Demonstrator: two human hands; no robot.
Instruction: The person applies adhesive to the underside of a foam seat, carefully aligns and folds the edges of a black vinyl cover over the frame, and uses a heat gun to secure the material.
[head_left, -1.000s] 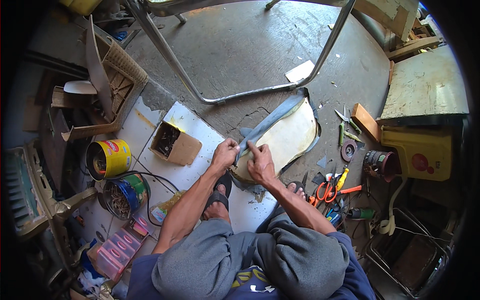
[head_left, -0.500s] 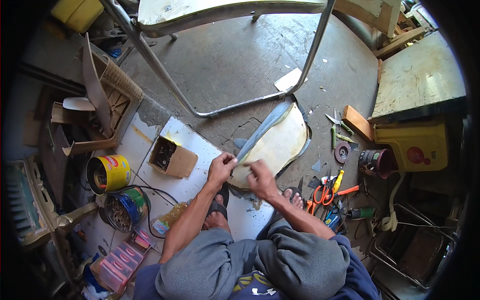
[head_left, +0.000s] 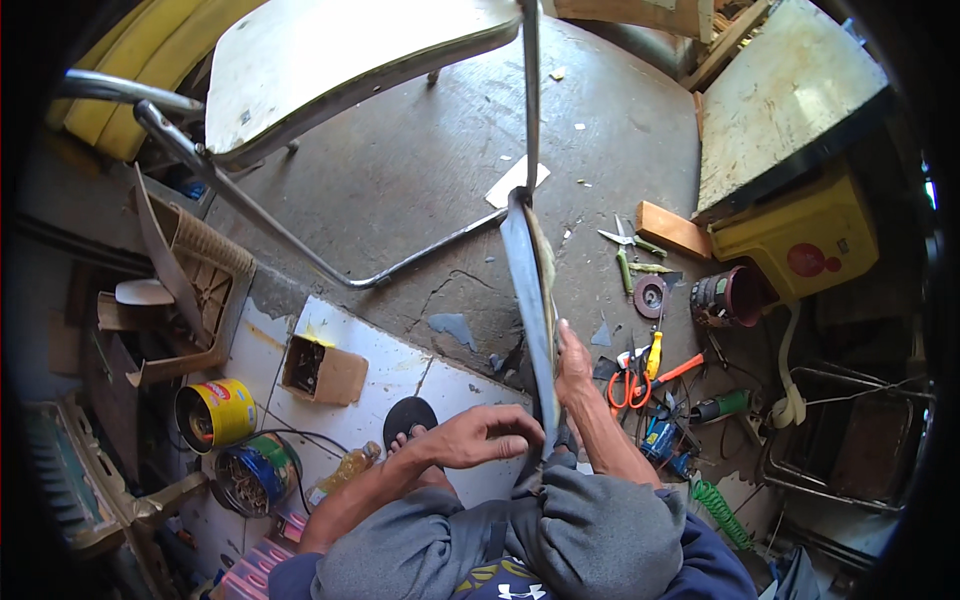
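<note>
At your far left lies a broken beige chair [head_left: 215,270]; nearer you stand a yellow can [head_left: 228,408], on its right a blue can [head_left: 278,462] with thin metal pieces in it, and then an open carton [head_left: 333,375] on the white tiles [head_left: 395,375]; beyond these rises a steel frame [head_left: 425,257] with a pale seat [head_left: 350,75]; your left foot [head_left: 402,437] shows in a black sandal [head_left: 410,412].

Your left hand [head_left: 487,437] is bent inward beside the panel, its thumb and fingers apart, the fingertips close to the panel's covering; whether they touch, you cannot tell from here; the panel [head_left: 530,300] stands on edge between your hands, its blue-grey cover turned left, its far end by the frame; your right hand [head_left: 574,375] lies along the panel's right side, fingers stretched forward; how firmly it grips cannot be told.

Further right lie green-handled snips [head_left: 622,258], orange scissors [head_left: 629,389], a disc [head_left: 650,296], a yellow screwdriver [head_left: 655,353] and a wood block [head_left: 673,230]; then a dark red can [head_left: 728,297] and a yellow stool [head_left: 800,235].
</note>
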